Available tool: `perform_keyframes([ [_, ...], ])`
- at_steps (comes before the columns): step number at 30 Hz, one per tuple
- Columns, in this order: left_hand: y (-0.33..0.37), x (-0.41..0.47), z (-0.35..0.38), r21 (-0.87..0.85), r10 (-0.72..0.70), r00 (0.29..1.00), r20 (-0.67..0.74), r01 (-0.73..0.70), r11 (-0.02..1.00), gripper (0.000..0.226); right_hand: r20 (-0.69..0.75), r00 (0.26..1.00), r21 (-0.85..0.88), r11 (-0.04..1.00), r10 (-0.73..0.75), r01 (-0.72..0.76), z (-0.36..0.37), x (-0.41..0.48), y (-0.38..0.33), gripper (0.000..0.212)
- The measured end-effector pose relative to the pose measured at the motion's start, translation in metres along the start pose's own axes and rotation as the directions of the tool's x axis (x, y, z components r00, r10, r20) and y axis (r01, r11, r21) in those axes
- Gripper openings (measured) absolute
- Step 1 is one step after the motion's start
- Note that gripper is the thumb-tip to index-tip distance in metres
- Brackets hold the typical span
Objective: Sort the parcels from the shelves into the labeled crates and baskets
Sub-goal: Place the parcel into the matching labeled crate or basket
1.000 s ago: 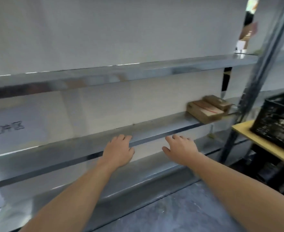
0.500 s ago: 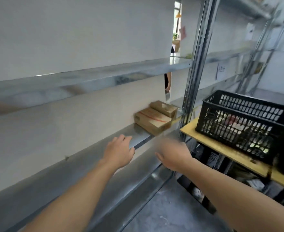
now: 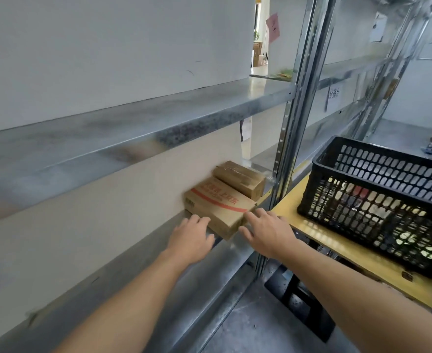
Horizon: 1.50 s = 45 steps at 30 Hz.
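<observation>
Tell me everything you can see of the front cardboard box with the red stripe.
The front box is a long, low brown cardboard carton, closed, with a red band and red characters on top. It lies flat at the front edge of the metal shelf, a smaller plain box close behind it. The left hand reaches its long near side, the right hand its right end; neither grips yet.

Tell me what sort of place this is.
Probably a parcel sorting room or small warehouse: galvanised metal shelving, taped cardboard parcels on a shelf, and a black plastic crate on a yellow table beside it, with paper labels on the racks.
</observation>
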<state>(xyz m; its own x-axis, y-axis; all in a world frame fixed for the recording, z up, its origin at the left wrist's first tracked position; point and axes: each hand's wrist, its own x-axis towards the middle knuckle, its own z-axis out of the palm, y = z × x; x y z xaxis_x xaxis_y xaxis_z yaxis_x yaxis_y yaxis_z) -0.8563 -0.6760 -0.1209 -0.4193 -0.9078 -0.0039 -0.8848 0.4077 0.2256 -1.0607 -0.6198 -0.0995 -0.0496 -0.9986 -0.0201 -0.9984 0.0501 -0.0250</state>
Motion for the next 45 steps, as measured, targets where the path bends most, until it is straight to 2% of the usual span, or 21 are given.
perform_keyframes([
  [4,0.012,0.038,0.016,-0.08,-0.053,0.999,-0.012,0.052,0.995,0.047,0.019,1.0,0.101,0.995,-0.006,0.004,0.009,0.045,0.025,0.047],
  [8,0.026,0.071,0.037,-0.139,-0.158,0.987,-0.022,0.154,0.978,0.047,0.109,0.994,0.224,0.975,-0.014,-0.011,0.023,0.091,0.058,0.059],
  [12,0.037,0.092,0.052,-0.18,-0.313,0.949,0.015,0.311,0.933,0.049,0.18,0.979,0.267,0.963,-0.09,0.039,0.041,0.123,0.073,0.054],
  [15,0.038,0.1,0.065,-0.185,-0.424,0.905,-0.039,0.41,0.893,0.051,0.236,0.958,0.371,0.926,-0.163,0.066,0.054,0.143,0.078,0.052],
  [17,0.043,0.097,0.073,-0.277,-0.504,0.863,-0.043,0.474,0.836,0.052,0.225,0.956,0.49,0.87,-0.188,0.056,0.06,0.15,0.078,0.057],
  [20,0.053,0.091,0.081,-0.481,-0.612,0.79,-0.012,0.532,0.697,0.053,0.225,0.951,0.641,0.768,-0.21,0.018,0.061,0.158,0.081,0.061],
  [24,0.065,0.082,0.081,-0.641,-0.713,0.685,-0.148,0.483,0.597,0.049,0.255,0.928,0.783,0.621,-0.272,-0.033,0.063,0.158,0.079,0.068],
  [27,0.075,0.076,0.068,-0.78,-0.736,0.624,-0.264,0.311,0.543,0.039,0.27,0.917,0.86,0.503,-0.292,-0.093,0.068,0.155,0.075,0.067],
  [31,0.085,0.067,0.05,-0.895,-0.806,0.509,-0.304,0.136,0.424,0.033,0.286,0.89,0.931,0.323,-0.355,-0.17,0.074,0.147,0.069,0.06],
  [34,0.09,0.062,0.046,-0.904,-0.843,0.428,-0.326,0.119,0.41,0.042,0.261,0.882,0.962,0.184,-0.392,-0.203,0.08,0.146,0.069,0.055],
  [35,0.093,0.061,0.046,-0.922,-0.849,0.431,-0.306,0.088,0.377,0.048,0.249,0.875,0.968,0.139,-0.415,-0.21,0.081,0.145,0.07,0.055],
  [37,0.099,0.06,0.048,-0.972,-0.852,0.481,-0.209,-0.008,0.234,0.055,0.223,0.866,0.974,0.065,-0.447,-0.217,0.073,0.139,0.071,0.052],
  [39,0.104,0.059,0.049,-0.989,-0.824,0.547,-0.144,-0.061,0.133,0.054,0.22,0.842,0.975,0.078,-0.493,-0.209,0.067,0.136,0.072,0.046],
  [40,0.105,0.058,0.049,-0.991,-0.818,0.559,-0.135,-0.054,0.126,0.055,0.222,0.823,0.975,0.112,-0.523,-0.192,0.064,0.135,0.073,0.045],
  [43,0.107,0.054,0.042,-0.976,-0.807,0.556,-0.199,-0.043,0.211,0.058,0.256,0.769,0.965,0.205,-0.585,-0.165,0.052,0.138,0.073,0.051],
  [45,0.108,0.052,0.04,-0.965,-0.788,0.577,-0.213,0.0,0.261,0.06,0.257,0.742,0.966,0.147,-0.619,-0.212,0.037,0.138,0.072,0.054],
])
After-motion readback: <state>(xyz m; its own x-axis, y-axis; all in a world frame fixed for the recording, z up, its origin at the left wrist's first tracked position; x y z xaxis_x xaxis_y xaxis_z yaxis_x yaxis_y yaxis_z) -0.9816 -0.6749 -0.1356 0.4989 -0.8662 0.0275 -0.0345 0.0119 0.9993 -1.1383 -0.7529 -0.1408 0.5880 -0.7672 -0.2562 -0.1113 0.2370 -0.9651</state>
